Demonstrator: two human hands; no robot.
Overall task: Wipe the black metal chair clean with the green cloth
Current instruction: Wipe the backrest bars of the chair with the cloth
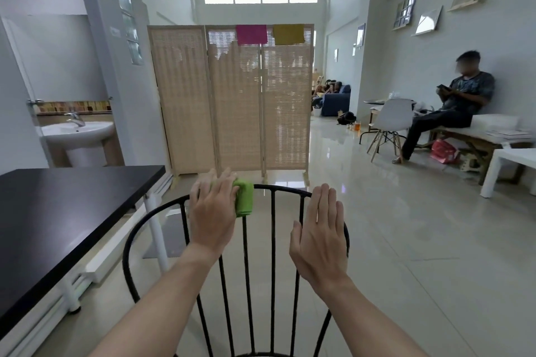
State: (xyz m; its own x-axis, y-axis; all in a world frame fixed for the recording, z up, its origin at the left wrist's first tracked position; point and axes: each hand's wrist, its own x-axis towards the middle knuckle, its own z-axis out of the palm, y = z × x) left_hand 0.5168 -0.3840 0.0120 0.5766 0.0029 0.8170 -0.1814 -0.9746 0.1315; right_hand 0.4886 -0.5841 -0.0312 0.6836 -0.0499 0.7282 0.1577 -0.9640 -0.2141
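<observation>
The black metal chair (272, 240) stands directly below me, its curved top rail and thin vertical bars facing the room. My left hand (213, 211) presses the folded green cloth (244, 198) onto the top rail left of centre, fingers curled over it. My right hand (320, 236) lies flat with fingers together on the right side of the rail, holding nothing. The chair's seat is mostly out of view at the bottom edge.
A black-topped table (66, 211) with white legs stands close on the left. A woven folding screen (232, 101) stands ahead. On the right are a white side table (510, 168), a white chair (391, 122) and a person seated on a bench (452, 107).
</observation>
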